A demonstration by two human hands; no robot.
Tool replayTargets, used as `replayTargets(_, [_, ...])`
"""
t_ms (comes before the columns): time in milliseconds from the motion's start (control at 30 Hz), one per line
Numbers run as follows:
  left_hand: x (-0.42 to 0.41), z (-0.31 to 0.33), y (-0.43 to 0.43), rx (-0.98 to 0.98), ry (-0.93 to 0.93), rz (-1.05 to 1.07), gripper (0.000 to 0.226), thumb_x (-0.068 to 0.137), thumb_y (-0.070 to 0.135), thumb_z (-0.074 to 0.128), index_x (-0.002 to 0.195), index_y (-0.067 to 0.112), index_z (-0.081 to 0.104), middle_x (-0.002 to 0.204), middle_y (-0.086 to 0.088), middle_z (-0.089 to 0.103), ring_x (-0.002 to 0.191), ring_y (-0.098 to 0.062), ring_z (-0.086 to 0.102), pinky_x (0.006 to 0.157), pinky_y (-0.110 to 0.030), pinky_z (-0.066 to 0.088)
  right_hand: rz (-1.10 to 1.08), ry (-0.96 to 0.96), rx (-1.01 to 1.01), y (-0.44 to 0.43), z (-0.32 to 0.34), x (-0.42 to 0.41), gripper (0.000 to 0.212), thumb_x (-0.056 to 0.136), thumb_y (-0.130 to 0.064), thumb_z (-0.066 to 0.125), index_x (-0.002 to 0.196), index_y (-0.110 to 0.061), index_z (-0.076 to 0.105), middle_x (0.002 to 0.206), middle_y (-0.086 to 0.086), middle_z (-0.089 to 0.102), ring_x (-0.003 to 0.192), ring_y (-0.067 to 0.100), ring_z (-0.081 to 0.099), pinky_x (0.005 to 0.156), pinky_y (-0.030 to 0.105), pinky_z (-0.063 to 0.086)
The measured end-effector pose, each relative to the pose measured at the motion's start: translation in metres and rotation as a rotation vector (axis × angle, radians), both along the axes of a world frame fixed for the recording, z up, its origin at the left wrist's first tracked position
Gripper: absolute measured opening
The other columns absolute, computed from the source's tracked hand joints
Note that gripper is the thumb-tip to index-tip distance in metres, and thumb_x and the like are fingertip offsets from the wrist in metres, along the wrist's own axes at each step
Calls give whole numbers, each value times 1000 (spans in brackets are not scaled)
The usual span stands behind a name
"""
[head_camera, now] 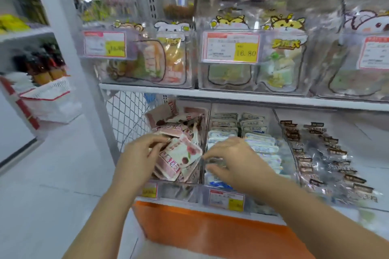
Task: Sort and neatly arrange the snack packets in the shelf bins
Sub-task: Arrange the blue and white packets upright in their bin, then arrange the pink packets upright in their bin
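Three clear bins sit side by side on the lower shelf. The left bin (179,191) holds a jumbled heap of pink-and-white packets (179,126), tilted every way. The middle bin (259,203) holds blue-and-white packets (227,124) standing in two fairly tidy rows. The right bin (368,128) has clear packets with dark labels (320,153) fanned loosely along its length.

The left hand (145,149) is over the front of the left bin, its fingers curled round the left edge of one pink-and-white packet (181,153) that lies on top of the heap. The right hand (233,157) hangs over the front of the middle bin, fingers bent and spread, tips near the divider (207,124) between the two bins. The picture is too blurred to tell whether it pinches anything.

These packets look light, thin and soft – sealed film pouches with small contents, which would flex instead of holding their shape. The film is probably slick, so a pinch on the flat face may slide; the crimped seam at either end looks like the surer place to hold. They are unlikely to break, though squeezing the middle could crush what is inside. Several could likely be gathered at once by their edges and squared against the bin's front wall – loose ones would tend to slump sideways.
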State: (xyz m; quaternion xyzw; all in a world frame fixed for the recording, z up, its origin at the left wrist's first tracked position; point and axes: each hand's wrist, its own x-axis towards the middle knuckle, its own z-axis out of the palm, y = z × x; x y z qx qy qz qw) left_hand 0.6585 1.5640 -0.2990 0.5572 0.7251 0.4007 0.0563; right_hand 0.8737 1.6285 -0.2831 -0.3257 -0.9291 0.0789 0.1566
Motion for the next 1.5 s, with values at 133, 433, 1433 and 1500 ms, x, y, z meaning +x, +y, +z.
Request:
replayTargets(133, [-35,-23,-10,-57,-31,2,19,90,18,62,106,23,70,105,12,66,94,-9,61,81,-22,47,38,-113,55,8,1,-49,31,93,-37,51,122,-30,61,124,-12,60,115,14,50,107,35,29])
replayTargets(433, [-55,-32,2,-324,-137,-141,31,88,25,64,119,31,63,100,12,66,75,6,55,63,-6,40,152,-528,-142,61,4,-119,67,77,-32,74,137,-29,45,135,-6,53,115,12,50,93,26,39])
replayTargets(1433, [-63,2,-30,204,-665,75,15,90,24,61,104,28,59,92,13,66,70,2,67,54,-16,54,181,-625,-227,62,-14,-148,72,78,-36,72,141,-28,38,143,-3,45,127,19,45,105,38,38])
replayTargets(1500, [-63,3,-29,193,-632,83,18,90,24,60,107,30,57,93,16,66,71,3,67,52,-12,51,179,-695,-124,64,-16,-155,75,75,-40,75,139,-27,40,136,1,50,122,24,47,101,42,41])
